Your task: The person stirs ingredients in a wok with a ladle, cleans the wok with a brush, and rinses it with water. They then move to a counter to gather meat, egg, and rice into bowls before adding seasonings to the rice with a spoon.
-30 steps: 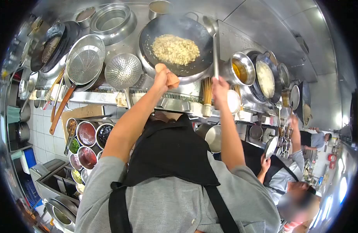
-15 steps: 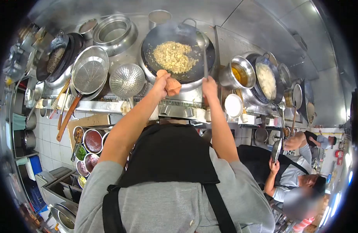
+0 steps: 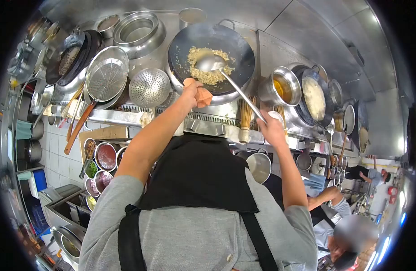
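A black wok (image 3: pixel 239 49) sits on the stove with chopped yellowish food (image 3: pixel 210 77) in it. At the wok's near left edge, my left hand (image 3: pixel 191 91) is closed round an orange cloth (image 3: pixel 203 97), pressed against the rim. My right hand (image 3: pixel 272 126) grips the long metal handle of a ladle (image 3: pixel 211 63), right of the wok near the stove's front edge. The ladle's bowl rests over the food, its handle slanting down to the right. Just beyond my right hand is a white bowl (image 3: pixel 276 116), partly hidden.
Left of the wok are a perforated ladle (image 3: pixel 149 88) and a wire strainer (image 3: pixel 107 74). To the right stand a pot of yellow liquid (image 3: pixel 288 90) and another wok (image 3: pixel 313 97). A bamboo brush (image 3: pixel 246 118) hangs in front. A co-worker (image 3: pixel 325 221) stands at lower right.
My right hand has moved right and toward me, and the ladle's bowl has swung left onto the food. The food is more gathered. The co-worker has shifted lower in view.
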Demonstrator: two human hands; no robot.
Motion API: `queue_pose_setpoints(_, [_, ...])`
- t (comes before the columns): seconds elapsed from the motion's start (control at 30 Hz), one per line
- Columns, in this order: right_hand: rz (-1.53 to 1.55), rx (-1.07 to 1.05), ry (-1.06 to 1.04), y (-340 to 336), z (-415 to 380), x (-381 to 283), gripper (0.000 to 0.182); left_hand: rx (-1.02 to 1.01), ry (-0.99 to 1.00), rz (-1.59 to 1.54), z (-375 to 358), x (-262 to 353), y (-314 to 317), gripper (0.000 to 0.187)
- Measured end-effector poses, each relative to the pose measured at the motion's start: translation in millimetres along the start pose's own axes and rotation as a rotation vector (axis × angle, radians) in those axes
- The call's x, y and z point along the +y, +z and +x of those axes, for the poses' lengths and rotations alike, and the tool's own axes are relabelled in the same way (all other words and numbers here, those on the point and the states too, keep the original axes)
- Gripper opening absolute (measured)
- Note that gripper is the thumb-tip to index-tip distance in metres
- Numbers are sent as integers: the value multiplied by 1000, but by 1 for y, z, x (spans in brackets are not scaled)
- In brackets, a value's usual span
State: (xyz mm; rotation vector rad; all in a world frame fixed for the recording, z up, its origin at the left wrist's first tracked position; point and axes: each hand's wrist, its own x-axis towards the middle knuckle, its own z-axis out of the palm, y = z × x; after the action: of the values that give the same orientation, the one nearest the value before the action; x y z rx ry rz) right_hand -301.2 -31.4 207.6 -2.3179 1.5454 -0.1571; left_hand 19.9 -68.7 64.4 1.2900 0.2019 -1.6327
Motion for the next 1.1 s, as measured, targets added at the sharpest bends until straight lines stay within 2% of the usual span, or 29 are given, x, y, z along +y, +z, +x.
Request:
queue_pose_setpoints(0.03, [132, -5, -25, -15, -9, 0, 31, 24, -19, 2, -4, 3, 4, 31])
queue_pose_setpoints(0.13, [356, -419, 235, -46, -18, -3, 32, 88, -15, -70, 28, -6, 5, 28])
queue_pose_setpoints(0.2, [306, -494, 256, -23, -5, -2, 34, 6, -1, 14, 55, -16, -12, 25])
queue_pose_setpoints(0.23, [204, -237, -98, 30, 8, 40, 35, 81, 107, 60, 21, -22, -2, 19])
queue_pose_setpoints(0.27, [238, -225, 14, 28, 13, 29, 37, -60, -3, -4, 25, -33, -16, 18])
queue_pose_setpoints(0.3, [229, -246, -13, 13, 17, 28, 38, -209, -103, -68, 34, -34, -23, 17])
queue_pose_setpoints(0.33, [223, -284, -36, -7, 16, 25, 40, 5, -38, 44, -75, -27, 16, 26])
queue_pose_setpoints(0.37, [110, -362, 29, -50, 10, 0, 38, -4, -128, 86, -117, -17, 23, 25])
queue_pose_setpoints(0.4, [65, -307, -70, -65, 2, 10, 38, -15, -211, 126, -137, -10, 25, 24])
queue_pose_setpoints(0.43, [41, -340, -70, -80, 0, 14, 38, -54, -238, 135, -140, -5, 25, 24])
queue_pose_setpoints(0.5, [20, -359, -23, -73, 8, 25, 39, 55, -79, 129, -133, -5, 30, 21])
queue_pose_setpoints(0.53, [-14, -249, -100, -36, 22, 50, 38, -68, 6, 135, -92, -18, 5, 19])
queue_pose_setpoints(0.6, [-29, -156, 67, -1, 38, 27, 40, -85, 201, -11, -6, -66, -51, 20])
queue_pose_setpoints(0.63, [-80, -28, 67, 3, 33, 11, 40, -69, 170, 83, -7, -73, -61, 21])
queue_pose_setpoints(0.7, [208, 58, 24, 39, 31, 38, 39, -16, -17, 26, -12, -88, -78, 23])
queue_pose_setpoints(0.73, [350, 96, 23, 41, 17, 38, 36, -28, -111, -62, 9, -98, -96, 23])
queue_pose_setpoints(0.77, [498, 45, 43, 61, 9, 59, 30, -3, -205, 35, -28, -87, -86, 21])
queue_pose_setpoints(0.83, [1023, -181, 166, 69, -14, 59, 20, -70, -33, 0, -69, -72, -64, 17])
queue_pose_setpoints(0.87, [1085, -201, 239, 57, -18, 46, 19, -280, 19, 17, -59, -54, -61, 15])
queue_pose_setpoints(0.9, [1149, -216, 315, 37, -16, 27, 18, -207, 40, 220, -95, -32, -28, 16])
queue_pose_setpoints(1.0, [1232, -117, 404, 24, 2, -1, 29, -119, 137, 195, -75, -20, -20, 19])
queue_pose_setpoints(1.07, [1229, -80, 397, 26, 12, 4, 35, -21, 346, 178, -55, -27, -36, 15])
queue_pose_setpoints(1.1, [1196, -45, 396, 28, 19, 7, 36, 7, 482, 240, -50, -44, -50, 26])
